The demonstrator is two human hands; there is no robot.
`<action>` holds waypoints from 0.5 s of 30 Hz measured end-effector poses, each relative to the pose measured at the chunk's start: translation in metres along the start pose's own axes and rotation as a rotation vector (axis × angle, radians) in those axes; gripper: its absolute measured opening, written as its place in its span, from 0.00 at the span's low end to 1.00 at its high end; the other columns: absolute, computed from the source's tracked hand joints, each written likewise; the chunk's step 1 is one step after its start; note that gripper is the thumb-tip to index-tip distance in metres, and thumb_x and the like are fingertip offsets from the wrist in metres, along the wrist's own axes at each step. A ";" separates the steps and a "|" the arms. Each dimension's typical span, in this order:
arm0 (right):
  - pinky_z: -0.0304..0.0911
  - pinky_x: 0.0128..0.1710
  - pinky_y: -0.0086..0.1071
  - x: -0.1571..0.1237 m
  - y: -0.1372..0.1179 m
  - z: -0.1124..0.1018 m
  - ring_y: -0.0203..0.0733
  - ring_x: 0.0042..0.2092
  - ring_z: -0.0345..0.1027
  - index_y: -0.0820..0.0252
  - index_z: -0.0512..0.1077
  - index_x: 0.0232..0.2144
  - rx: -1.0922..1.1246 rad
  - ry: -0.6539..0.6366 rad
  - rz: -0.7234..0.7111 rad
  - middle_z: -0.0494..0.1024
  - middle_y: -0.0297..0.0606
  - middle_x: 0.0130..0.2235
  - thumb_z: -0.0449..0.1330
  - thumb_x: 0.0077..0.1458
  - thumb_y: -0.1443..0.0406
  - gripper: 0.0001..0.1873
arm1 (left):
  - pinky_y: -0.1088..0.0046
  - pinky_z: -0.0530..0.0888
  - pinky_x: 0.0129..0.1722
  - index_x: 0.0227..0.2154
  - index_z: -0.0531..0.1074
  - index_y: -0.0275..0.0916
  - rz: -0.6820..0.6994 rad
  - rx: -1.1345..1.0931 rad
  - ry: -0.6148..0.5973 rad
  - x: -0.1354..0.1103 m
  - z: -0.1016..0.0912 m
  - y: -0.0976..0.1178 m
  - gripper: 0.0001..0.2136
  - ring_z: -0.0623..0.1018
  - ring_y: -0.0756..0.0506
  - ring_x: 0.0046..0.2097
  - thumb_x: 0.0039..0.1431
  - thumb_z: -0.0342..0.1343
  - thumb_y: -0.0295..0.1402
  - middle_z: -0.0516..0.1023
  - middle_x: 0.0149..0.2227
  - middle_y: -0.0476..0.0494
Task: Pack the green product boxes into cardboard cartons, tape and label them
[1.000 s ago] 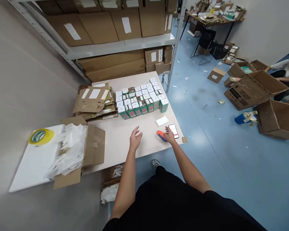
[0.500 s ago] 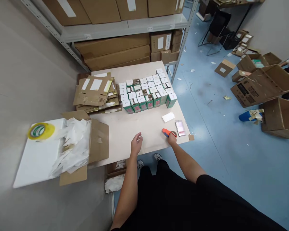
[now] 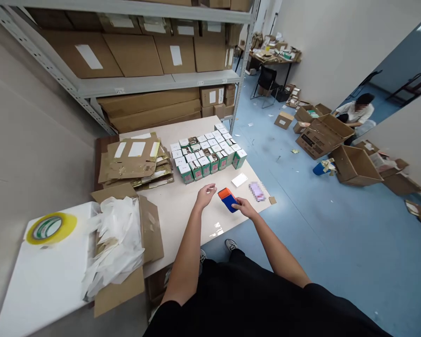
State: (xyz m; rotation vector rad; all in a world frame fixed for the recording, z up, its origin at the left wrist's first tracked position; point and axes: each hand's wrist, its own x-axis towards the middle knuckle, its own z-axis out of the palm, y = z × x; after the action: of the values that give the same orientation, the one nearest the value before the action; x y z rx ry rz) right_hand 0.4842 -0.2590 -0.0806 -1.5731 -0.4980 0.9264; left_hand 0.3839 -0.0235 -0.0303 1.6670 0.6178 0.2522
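Observation:
My right hand [image 3: 244, 207] grips an orange-and-blue tape dispenser [image 3: 227, 200] by its blue end, just above the table's front part. Left of its orange end is my left hand [image 3: 205, 195], empty as far as I can see, with fingers loosely bent and apart. Beyond both hands stand rows of small green-and-white boxes [image 3: 204, 164], some with open tops. A flat white box [image 3: 239, 180] lies right of the dispenser, beside a blurred phone-like item [image 3: 257, 191].
Flattened cardboard [image 3: 129, 159] is stacked at the table's left. An open carton with white wrapping [image 3: 121, 229] stands near a yellow tape roll [image 3: 52, 228]. Shelving [image 3: 143, 84] rises behind. Across the blue floor, a person [image 3: 359, 112] sits among open cartons [image 3: 354, 166].
My right hand has lifted the tape dispenser off the table's right side and turned it, showing its blue side. My left hand has moved toward it. The view has tilted up and right.

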 end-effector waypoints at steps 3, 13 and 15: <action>0.70 0.44 0.40 -0.013 -0.032 0.019 0.49 0.43 0.75 0.59 0.77 0.43 -0.011 -0.047 -0.060 0.81 0.38 0.40 0.71 0.48 0.49 0.26 | 0.59 0.75 0.54 0.43 0.82 0.37 0.053 -0.031 -0.188 0.007 -0.020 0.026 0.20 0.81 0.38 0.50 0.53 0.66 0.45 0.83 0.48 0.35; 0.70 0.46 0.40 -0.028 -0.069 0.060 0.49 0.44 0.74 0.59 0.78 0.45 -0.005 -0.128 -0.163 0.81 0.40 0.42 0.71 0.52 0.50 0.25 | 0.67 0.76 0.40 0.31 0.78 0.37 0.177 -0.104 -0.200 -0.023 -0.065 0.049 0.17 0.79 0.44 0.35 0.53 0.63 0.48 0.82 0.32 0.42; 0.70 0.45 0.40 -0.027 -0.069 0.069 0.48 0.44 0.74 0.59 0.77 0.44 0.001 -0.140 -0.157 0.80 0.40 0.41 0.70 0.52 0.49 0.25 | 0.67 0.75 0.39 0.30 0.77 0.37 0.196 -0.071 -0.127 -0.030 -0.071 0.049 0.16 0.79 0.44 0.35 0.54 0.62 0.47 0.82 0.31 0.43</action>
State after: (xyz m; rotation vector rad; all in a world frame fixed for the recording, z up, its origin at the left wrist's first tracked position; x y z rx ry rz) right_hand 0.4266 -0.2207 -0.0066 -1.4518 -0.7093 0.9198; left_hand 0.3364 0.0167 0.0364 1.6620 0.3468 0.3028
